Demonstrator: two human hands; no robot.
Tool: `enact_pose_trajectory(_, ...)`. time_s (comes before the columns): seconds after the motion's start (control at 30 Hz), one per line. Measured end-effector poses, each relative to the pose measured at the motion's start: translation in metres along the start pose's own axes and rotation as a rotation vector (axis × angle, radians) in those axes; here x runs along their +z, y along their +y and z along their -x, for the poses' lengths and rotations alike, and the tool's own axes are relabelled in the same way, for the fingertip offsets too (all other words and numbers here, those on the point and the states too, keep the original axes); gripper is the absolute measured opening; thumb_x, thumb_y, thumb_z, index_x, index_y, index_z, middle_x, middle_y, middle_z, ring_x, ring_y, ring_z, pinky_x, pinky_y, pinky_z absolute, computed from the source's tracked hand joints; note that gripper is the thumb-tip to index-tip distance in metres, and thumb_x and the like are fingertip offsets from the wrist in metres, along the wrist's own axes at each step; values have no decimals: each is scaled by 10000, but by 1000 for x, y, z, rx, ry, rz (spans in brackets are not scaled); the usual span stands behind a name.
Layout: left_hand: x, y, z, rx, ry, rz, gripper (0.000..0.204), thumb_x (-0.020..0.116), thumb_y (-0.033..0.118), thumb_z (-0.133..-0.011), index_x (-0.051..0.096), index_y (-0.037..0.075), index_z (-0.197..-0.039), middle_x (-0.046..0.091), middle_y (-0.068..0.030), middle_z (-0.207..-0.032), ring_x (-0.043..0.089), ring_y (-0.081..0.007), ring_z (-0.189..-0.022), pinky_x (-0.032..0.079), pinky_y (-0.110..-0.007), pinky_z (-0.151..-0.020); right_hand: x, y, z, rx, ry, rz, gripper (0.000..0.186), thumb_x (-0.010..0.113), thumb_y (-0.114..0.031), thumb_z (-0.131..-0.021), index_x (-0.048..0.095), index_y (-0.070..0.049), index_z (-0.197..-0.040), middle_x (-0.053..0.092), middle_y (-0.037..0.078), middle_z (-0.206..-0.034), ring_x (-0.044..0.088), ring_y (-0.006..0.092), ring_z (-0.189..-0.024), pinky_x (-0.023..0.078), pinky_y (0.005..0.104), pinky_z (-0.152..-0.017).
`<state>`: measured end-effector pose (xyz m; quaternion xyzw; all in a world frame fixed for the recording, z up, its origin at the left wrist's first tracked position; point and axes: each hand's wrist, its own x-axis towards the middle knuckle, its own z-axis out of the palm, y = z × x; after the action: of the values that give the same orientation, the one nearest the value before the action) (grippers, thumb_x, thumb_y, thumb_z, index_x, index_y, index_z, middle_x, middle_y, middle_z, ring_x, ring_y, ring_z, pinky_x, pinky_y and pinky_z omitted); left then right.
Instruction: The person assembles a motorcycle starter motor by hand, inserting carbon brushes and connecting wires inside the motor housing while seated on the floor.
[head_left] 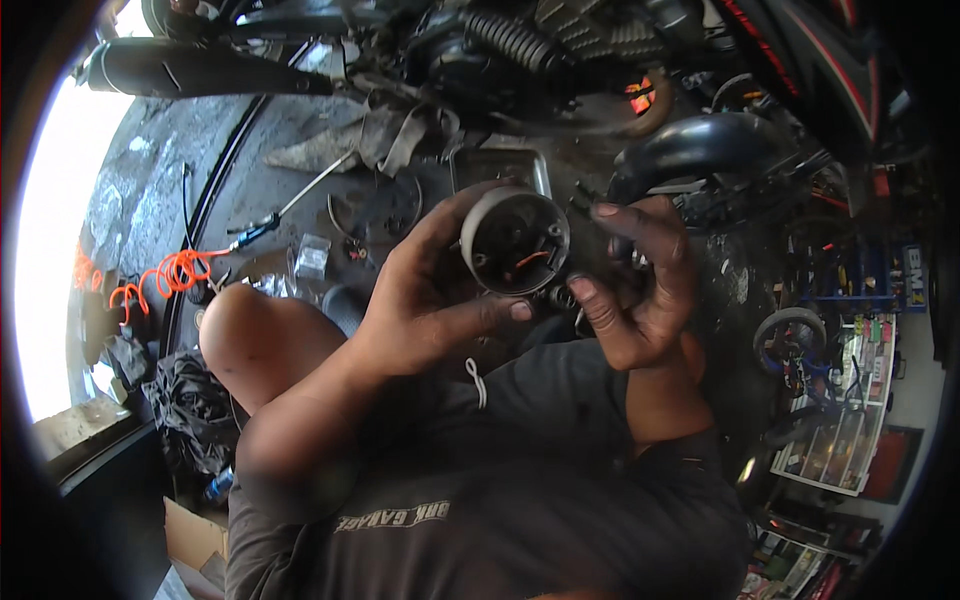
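A round, dark-centred metal part (497, 240) with a pale rim and an orange bit inside faces up between my hands. My left hand (430, 300) is closed round its left side, thumb along the bottom. My right hand (645, 290) is beside the part's right side, index finger and thumb apart and curved, thumb close to a smaller dark fitting (555, 297) under the rim. Its other fingers are partly hidden. Behind the part, a metal tray (540, 165) lies on the floor.
Motorbike parts, with a coiled spring (505, 40), span the top. At left are an air blow gun (250, 235), orange coiled hose (180, 270), grey rag (385, 135) and small plastic bag (312, 258). At right stand a blue tool rack (845, 280) and white shelf (840, 430).
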<state>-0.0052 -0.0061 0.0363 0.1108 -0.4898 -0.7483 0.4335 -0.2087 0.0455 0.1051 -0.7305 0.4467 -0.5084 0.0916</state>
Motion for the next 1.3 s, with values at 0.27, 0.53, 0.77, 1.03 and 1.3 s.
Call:
enact_pose_trajectory(0.27,-10,-37,-5,-178,24,11,751,806,-3,-843,402,-24,-1476,554,-114,-1374,547,-171,-1256,469,-352,-1071,2,23,6,48,-389,302,268,817,-116,-739,755,-104,-999,575,89,-879,626,217,-690,526,339,-571)
enact_pose_trajectory(0.53,-12,-47,-18,-206,58,-37,746,802,7,-849,392,-30,-1471,558,-114,-1354,546,-185,-1260,457,-354,-1084,0,50,8,237,-400,111,274,846,-168,-769,684,-56,-960,510,123,-993,601,244,-830,507,364,-672)
enact_pose_trajectory(0.77,-11,-42,-26,-342,24,40,694,776,4,-868,415,-33,-1459,583,-112,-1333,554,-187,-1260,448,-358,-1091,-12,64,20,392,-369,-67,278,837,-124,-764,661,-57,-970,507,100,-1062,587,190,-903,504,325,-708)
enact_pose_trajectory(1.03,-6,-52,-18,-365,42,45,690,778,-22,-862,426,-25,-1455,578,-113,-1343,561,-189,-1256,454,-366,-1091,4,59,28,214,-219,212,213,831,-95,-710,705,-80,-881,546,111,-1088,640,247,-856,544,370,-691)
enact_pose_trajectory(1.3,-5,-63,-8,-231,133,-404,625,819,28,-829,491,-7,-1359,687,-137,-1180,676,-170,-1096,573,-329,-899,25,49,37,274,-215,353,310,820,-66,-677,700,-78,-962,545,134,-1108,650,320,-938,548,415,-749)
